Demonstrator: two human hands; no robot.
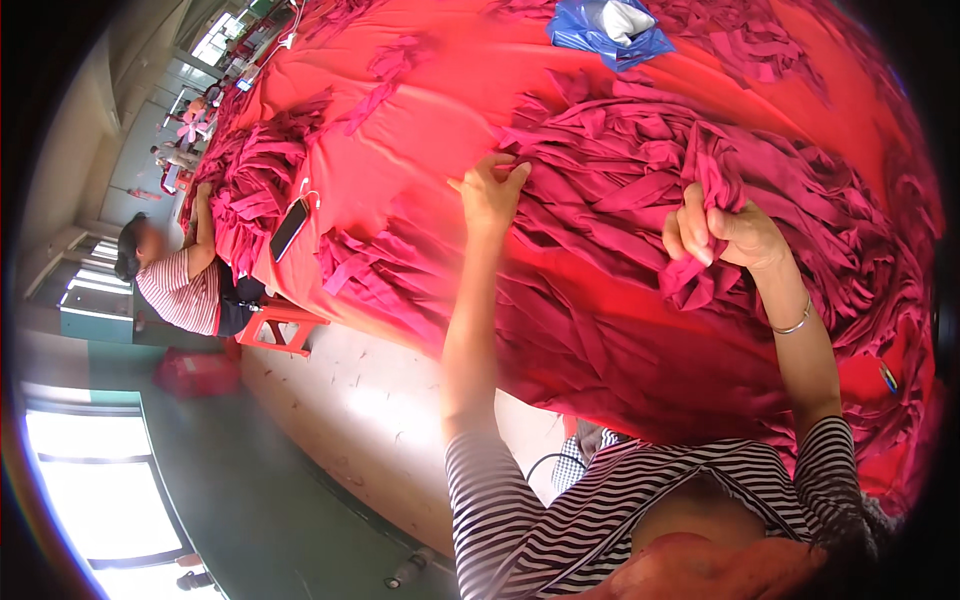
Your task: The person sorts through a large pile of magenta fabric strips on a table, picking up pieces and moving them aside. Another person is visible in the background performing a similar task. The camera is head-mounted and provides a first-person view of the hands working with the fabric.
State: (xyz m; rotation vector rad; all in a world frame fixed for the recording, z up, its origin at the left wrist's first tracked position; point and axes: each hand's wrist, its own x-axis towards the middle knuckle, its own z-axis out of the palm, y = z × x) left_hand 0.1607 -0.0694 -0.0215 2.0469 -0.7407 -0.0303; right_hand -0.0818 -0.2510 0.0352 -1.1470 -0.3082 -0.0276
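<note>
My right hand (727,232) is closed around a bunched strip of crimson fabric (716,178), lifted above a big heap of similar fabric strips (610,160). Part of the strip rises over the fist and more hangs below it. At the left edge of that heap is my left hand (488,195), with its fingers bent and somewhat apart. No cloth shows in it. Beneath both hands spreads a table covered in bright red cloth (400,130).
A phone (290,230) with a white cable lies left, beside another fabric pile (255,175). A blue plastic bag (610,35) sits at the far side. Further left, a person in a striped shirt (185,285) sits on a red stool (280,325) at the table's edge.
</note>
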